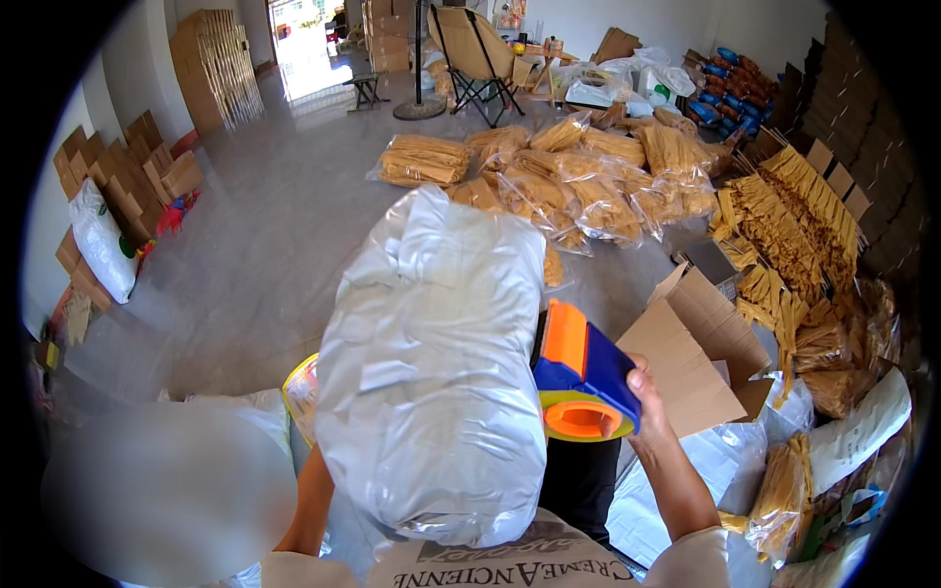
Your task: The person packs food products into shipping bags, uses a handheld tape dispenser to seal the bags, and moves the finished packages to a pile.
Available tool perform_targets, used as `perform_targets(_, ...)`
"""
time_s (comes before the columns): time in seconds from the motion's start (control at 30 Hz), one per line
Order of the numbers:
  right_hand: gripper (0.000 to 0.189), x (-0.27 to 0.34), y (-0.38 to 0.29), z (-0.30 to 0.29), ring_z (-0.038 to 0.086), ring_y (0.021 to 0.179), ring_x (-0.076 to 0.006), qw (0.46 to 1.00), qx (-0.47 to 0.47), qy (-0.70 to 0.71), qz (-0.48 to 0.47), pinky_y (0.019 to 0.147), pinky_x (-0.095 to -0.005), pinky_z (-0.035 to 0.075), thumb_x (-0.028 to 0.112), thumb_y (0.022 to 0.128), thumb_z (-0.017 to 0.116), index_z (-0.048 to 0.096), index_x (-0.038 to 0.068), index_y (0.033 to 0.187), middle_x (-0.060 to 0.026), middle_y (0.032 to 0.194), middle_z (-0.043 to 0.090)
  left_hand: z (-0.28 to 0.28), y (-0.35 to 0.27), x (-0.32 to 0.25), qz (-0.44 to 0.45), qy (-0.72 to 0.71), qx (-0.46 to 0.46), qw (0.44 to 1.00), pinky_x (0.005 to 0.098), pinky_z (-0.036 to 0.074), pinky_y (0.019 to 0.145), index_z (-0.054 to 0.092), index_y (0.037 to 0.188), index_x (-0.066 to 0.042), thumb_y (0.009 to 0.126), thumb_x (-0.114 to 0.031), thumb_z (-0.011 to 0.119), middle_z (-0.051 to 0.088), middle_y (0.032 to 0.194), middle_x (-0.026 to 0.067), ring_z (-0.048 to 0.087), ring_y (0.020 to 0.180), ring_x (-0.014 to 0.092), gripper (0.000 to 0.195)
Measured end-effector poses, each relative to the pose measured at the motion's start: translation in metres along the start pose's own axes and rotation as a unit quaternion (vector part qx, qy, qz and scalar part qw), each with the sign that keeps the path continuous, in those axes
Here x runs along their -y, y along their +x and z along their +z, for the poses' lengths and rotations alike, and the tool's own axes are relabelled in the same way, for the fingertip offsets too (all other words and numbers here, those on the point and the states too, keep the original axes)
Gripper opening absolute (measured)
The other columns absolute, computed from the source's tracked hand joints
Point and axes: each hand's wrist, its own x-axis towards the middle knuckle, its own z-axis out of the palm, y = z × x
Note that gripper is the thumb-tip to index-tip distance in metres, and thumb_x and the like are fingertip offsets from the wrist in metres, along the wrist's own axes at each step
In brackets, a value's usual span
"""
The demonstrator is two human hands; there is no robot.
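Note:
A plump package wrapped in pale grey plastic (434, 367) stands raised before my chest, its film wrinkled. My right hand (648, 400) grips a blue and orange tape dispenser (588, 375) with a yellow-edged roll on its orange hub. The dispenser's front lies against the package's right side. My left forearm (309, 489) reaches up behind the package's left edge, which hides the left hand. Beside that edge, part of a yellow-rimmed round thing (299, 389) shows; the package covers the rest.
An open cardboard box (684, 367) sits at the right. Clear bags of dried tan strips (566, 176) lie on the floor ahead, near a folding chair (470, 44). Stacked flat cartons (213, 70) lean at the back left. A white sack (103, 239) stands at the left wall.

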Motion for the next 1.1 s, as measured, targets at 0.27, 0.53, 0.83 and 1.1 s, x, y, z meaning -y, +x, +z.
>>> perform_targets(0.27,0.047,0.154,0.033,0.128,0.058,0.045,-0.0149,0.997,0.034,0.021,-0.070,0.041,-0.0217,0.048,0.037,0.088,0.047,0.058,-0.008,0.087,-0.0149,0.067,0.062,0.044,0.001,-0.025,0.082,0.063,0.029,0.994,0.0353,0.032,0.098,0.034,0.131,-0.003,0.083,-0.051,0.047,0.042,0.130,0.0099,0.041,0.118,0.022,0.070)
perform_targets(0.53,0.050,0.049,0.052,0.140,0.058,0.060,-0.0101,0.899,0.323,-0.200,0.218,0.052,-0.0201,0.045,0.044,0.085,0.054,0.059,-0.006,0.087,-0.0091,0.071,0.062,0.098,-0.090,-0.077,0.290,0.244,0.130,0.916,0.0376,0.021,0.104,0.027,0.135,-0.001,0.066,-0.054,0.065,0.026,0.140,0.0128,0.025,0.129,0.026,0.095)
perform_targets(0.83,0.043,0.079,0.019,0.117,0.043,0.060,-0.0080,0.884,0.323,-0.315,0.122,0.052,-0.0252,0.034,0.038,0.085,0.055,0.058,-0.005,0.085,-0.0030,0.065,0.052,0.109,-0.127,-0.077,0.373,0.573,0.064,0.727,0.0416,0.014,0.106,0.018,0.139,-0.007,0.044,-0.038,0.082,0.001,0.146,0.0169,0.006,0.134,0.032,0.118)
perform_targets(1.1,0.037,0.154,-0.046,-0.029,0.042,0.050,-0.0077,0.803,0.202,-0.518,0.214,0.045,-0.0248,0.031,0.037,0.077,0.063,0.059,0.000,0.074,-0.0014,0.054,0.047,0.119,-0.134,-0.080,0.387,0.658,0.028,0.646,0.0505,0.004,0.103,0.026,0.137,-0.010,0.058,-0.045,0.072,0.003,0.145,0.0188,0.002,0.134,0.037,0.098)
